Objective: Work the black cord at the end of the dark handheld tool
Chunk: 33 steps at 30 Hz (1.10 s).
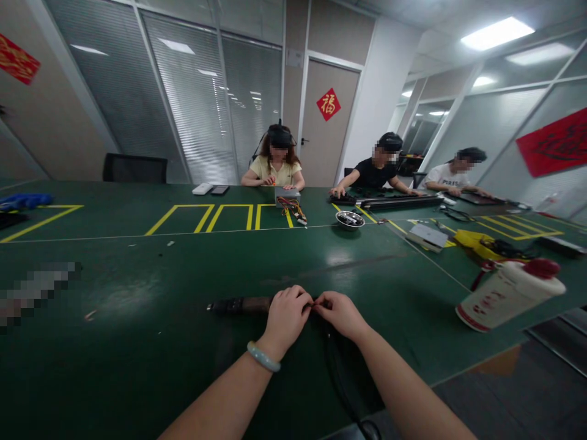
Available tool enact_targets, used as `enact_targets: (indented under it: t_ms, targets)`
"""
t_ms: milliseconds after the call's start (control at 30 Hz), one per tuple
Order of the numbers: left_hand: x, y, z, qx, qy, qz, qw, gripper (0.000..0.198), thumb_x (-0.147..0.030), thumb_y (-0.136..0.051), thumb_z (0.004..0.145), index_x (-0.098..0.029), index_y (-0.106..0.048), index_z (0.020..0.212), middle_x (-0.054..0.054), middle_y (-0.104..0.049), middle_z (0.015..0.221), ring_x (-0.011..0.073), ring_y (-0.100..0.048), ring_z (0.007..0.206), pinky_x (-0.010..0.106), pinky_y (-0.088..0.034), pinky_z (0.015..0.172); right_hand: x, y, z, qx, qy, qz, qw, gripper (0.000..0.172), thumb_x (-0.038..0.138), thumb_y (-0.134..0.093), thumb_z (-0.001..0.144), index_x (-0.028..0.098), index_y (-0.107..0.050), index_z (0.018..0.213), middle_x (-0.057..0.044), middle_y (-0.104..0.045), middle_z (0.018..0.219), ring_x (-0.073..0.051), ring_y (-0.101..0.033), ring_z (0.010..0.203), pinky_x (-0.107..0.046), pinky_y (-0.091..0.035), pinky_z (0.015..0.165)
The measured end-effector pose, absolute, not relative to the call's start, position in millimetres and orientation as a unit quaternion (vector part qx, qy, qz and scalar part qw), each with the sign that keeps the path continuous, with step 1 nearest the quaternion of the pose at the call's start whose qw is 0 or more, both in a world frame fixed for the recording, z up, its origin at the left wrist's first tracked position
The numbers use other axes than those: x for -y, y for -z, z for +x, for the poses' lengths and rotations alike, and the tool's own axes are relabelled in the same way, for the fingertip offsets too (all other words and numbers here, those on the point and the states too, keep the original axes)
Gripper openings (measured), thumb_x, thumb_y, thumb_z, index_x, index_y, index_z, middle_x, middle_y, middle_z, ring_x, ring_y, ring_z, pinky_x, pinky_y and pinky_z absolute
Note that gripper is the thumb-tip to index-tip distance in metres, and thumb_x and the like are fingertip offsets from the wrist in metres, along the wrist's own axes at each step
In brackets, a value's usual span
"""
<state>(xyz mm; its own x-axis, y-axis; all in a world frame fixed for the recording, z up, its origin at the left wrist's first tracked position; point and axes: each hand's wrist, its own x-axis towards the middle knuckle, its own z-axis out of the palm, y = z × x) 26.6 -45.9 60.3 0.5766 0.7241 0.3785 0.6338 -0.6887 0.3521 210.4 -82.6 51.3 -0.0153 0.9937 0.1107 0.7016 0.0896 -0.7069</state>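
Note:
A long dark cylindrical tool (254,305), black with a brownish middle and a small metal tip at its left end, lies on the green table in front of me. My left hand (288,315) closes over its right end, with a pale bangle (263,357) on the wrist. Close beside it, my right hand (340,313) pinches at that same end, thumb and fingertips together. What the right fingertips hold is too small to make out. A black cord (337,373) runs from under the right hand down toward the table's near edge.
A white cup with a red lid (509,293) stands to the right. Farther off are a metal bowl of small parts (350,220), a metal box (287,197) with coloured wires, and a grey box (427,237). Several people work across the table (183,263).

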Motion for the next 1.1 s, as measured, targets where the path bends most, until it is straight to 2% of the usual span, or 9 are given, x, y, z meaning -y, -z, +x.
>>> enact_targets:
  t_ms: [533,800,1100]
  targets:
    - [38,-68,14,-0.356,-0.206,0.904,0.118,0.015,-0.017,-0.059,0.086,-0.026,-0.066,0.096,0.001,-0.058,0.102,0.0187,-0.054,0.098,0.034,-0.040,0.085,82,-46,206,0.642,-0.303,-0.629,0.316,0.014,0.033,-0.064,0.082,0.020,-0.071,0.083,0.001,-0.069,0.077,-0.014,-0.060,0.068,-0.023,-0.042,0.061]
    - [39,-67,13,-0.365,-0.215,0.898,0.123,0.015,-0.022,-0.061,0.087,-0.025,-0.062,0.101,0.001,-0.059,0.101,0.0189,-0.055,0.096,0.033,-0.040,0.085,82,-44,206,0.621,-0.330,-0.627,0.335,0.013,0.032,-0.067,0.081,0.019,-0.070,0.082,0.001,-0.069,0.077,-0.013,-0.059,0.069,-0.023,-0.042,0.062]
    - [41,-69,12,-0.363,-0.217,0.897,0.126,0.009,-0.021,-0.059,0.088,-0.025,-0.063,0.094,0.001,-0.058,0.100,0.0183,-0.054,0.095,0.032,-0.041,0.084,82,-46,206,0.624,-0.327,-0.631,0.325,0.014,0.032,-0.067,0.081,0.019,-0.070,0.082,0.001,-0.069,0.076,-0.013,-0.060,0.068,-0.023,-0.042,0.061]
